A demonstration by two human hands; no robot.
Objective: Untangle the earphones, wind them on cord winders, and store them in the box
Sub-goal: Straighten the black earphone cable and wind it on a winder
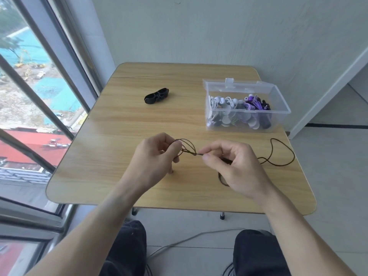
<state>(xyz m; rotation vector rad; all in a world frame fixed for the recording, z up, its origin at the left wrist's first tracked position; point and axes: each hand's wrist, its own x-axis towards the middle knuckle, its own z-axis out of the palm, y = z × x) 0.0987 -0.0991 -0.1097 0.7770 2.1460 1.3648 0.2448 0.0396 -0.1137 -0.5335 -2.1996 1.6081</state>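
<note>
- The left hand [157,156] is raised just above the table [139,120] near the middle of its near edge, its fingers curled round a bunch of thin brown loops of the earphone cord [188,148] — a closed grip on the cord
- The right hand [233,166] sits just beside it to the right, thumb and forefinger pressed together on the cord where the loops gather into one twisted strand; its other fingers are curled loosely under
- Both forearms reach in from the near edge, bare to the elbow
- The earphone cord is dark brown and thin; between the two hands it fans into several loops, then passes under the right hand and trails out over the surface toward the right edge, where it lies in one wide slack loop; a short curl shows below the right hand
- A black cord winder [157,96] lies alone on the surface toward the far edge, left of centre, well apart from the hands
- A clear plastic box [278,108] stands open near the far right corner — inside are white and purple earphones already wound on winders
</note>
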